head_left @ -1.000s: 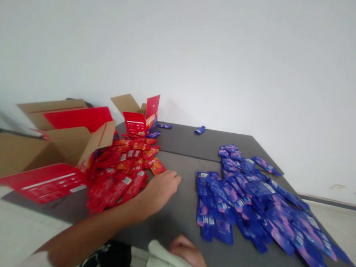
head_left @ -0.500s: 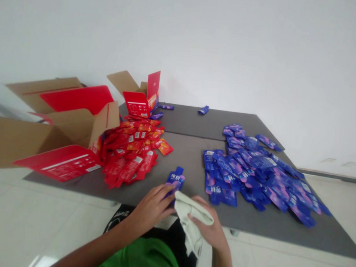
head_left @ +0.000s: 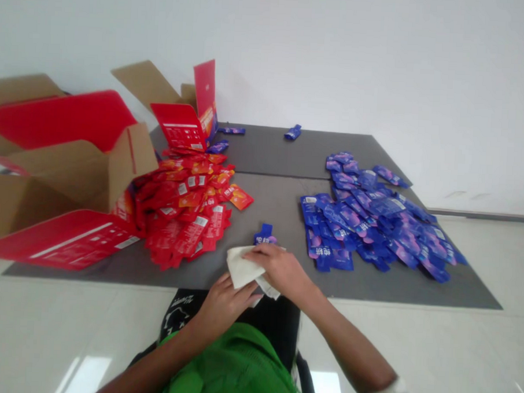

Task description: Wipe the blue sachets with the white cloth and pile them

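Left hand: the left hand (head_left: 225,305) sits at the near edge of the desk, fingers spread and touching the underside of the white cloth (head_left: 241,267); whether it grips the cloth, I cannot tell.

Right hand: the right hand (head_left: 280,271) lies across the cloth's right end, fingers curled over it, clasping it.

Loose piece: a blue sachet (head_left: 265,236) lies just beyond the right hand, its near end hidden behind the cloth and fingers, and it sits apart from the other sachets.

Red side: a large heap of red sachets (head_left: 183,213) spreads across the left of the desk (head_left: 271,194), spilling from the foot of an open cardboard box (head_left: 72,174) with red-printed flaps.

Blue side: a broad heap of blue sachets (head_left: 369,218) covers the right of the desk, well apart from the red.

Strays: two blue packets (head_left: 218,147) lie by the box's far corner, and another (head_left: 293,132) lies alone at the far edge.

Progress: the colours appear largely separated, with those few blue strays and the piece by the hands outside the blue heap.
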Tool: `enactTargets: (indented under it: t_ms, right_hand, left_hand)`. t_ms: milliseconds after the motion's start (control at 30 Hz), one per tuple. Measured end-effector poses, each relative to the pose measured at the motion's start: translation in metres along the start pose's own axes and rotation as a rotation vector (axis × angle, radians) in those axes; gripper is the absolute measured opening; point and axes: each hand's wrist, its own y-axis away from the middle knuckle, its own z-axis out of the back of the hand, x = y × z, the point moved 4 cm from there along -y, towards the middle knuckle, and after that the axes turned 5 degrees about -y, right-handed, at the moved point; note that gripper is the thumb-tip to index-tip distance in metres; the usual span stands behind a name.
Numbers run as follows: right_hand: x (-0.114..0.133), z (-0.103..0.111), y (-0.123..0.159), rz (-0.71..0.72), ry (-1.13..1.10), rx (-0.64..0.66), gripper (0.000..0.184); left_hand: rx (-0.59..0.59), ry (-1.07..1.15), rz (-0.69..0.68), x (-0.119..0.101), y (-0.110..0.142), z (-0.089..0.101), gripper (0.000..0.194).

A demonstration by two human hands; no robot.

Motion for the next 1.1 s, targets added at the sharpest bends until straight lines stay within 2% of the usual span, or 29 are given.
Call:
enactTargets:
  t_ms: [67,200,300,367,467,533,600,733,800,867,933,1000,1100]
  right_hand:
    - [-0.008,-0.002,-0.014,-0.041,0.056,0.026,0.045]
    - [-0.033,0.021,-0.039,-0.183,0.194,-0.022,0.050]
    - [-0.029,0.034,-0.035,-0.201,0.220,-0.097,0.057]
    - [-0.013,0.029,-0.018,-0.144,0.159,-0.106,0.060]
    - [0.011,0.007,0.008,-0.028,0.072,0.038,0.051]
    - [0.012,-0.004,0.014,-0.018,0.045,0.093,0.046]
    - [-0.002,-0.004,0.003,-0.071,0.057,0.060,0.048]
    - [-0.038,0.019,-0.034,-0.209,0.193,-0.027,0.052]
    - [-0.042,0.032,-0.040,-0.232,0.228,-0.061,0.053]
    - [-0.032,0.036,-0.031,-0.199,0.202,-0.097,0.060]
    - [-0.015,0.030,-0.012,-0.133,0.140,-0.089,0.064]
    - [-0.001,0.015,0.004,-0.062,0.089,-0.007,0.056]
    - [0.000,-0.003,0.007,-0.042,0.048,0.074,0.046]
  left_hand:
    - [-0.013,0.013,-0.035,-0.001,-0.001,0.002,0.027]
    - [-0.038,0.026,-0.074,0.000,-0.005,0.006,0.029]
    - [-0.054,0.043,-0.067,0.001,-0.004,0.004,0.028]
    - [-0.063,0.054,-0.047,0.002,0.000,0.001,0.027]
    - [-0.079,0.062,0.002,0.004,0.005,-0.002,0.020]
    - [-0.061,0.064,0.012,0.005,0.006,-0.002,0.019]
    - [-0.044,0.072,-0.016,0.004,0.004,-0.001,0.020]
    - [-0.066,0.085,-0.061,0.002,-0.001,0.004,0.024]
    - [-0.075,0.084,-0.052,0.002,-0.002,0.004,0.024]
    - [-0.097,0.086,-0.048,0.003,-0.001,0.003,0.023]
    - [-0.118,0.088,-0.044,0.003,0.001,0.003,0.023]
    - [-0.114,0.086,-0.023,0.004,0.003,0.002,0.020]
    - [-0.102,0.092,-0.003,0.006,0.002,0.002,0.018]
